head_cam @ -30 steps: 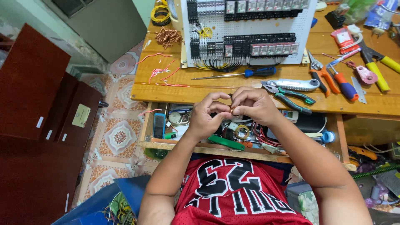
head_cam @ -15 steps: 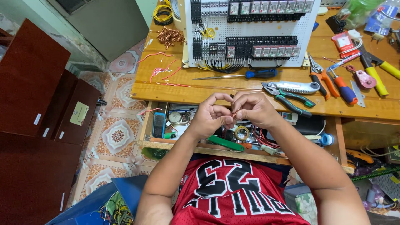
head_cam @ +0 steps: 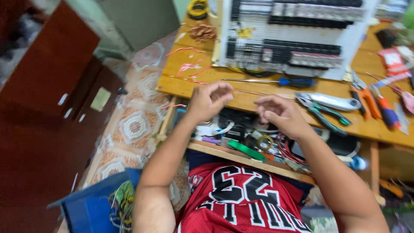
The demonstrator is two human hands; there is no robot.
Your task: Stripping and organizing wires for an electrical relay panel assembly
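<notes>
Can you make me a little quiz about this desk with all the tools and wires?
1. True or false: the blue-handled screwdriver lies on the wooden desk.
2. What colour is the shirt? A green, B red, C white.
3. Which hand is nearer the pliers?

Key: 1 true. 2 B. 3 the right hand; the left hand is farther away.

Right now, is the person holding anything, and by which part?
A thin wire seems stretched between the left hand and right hand, pinched at its ends; blur leaves this uncertain.
</notes>
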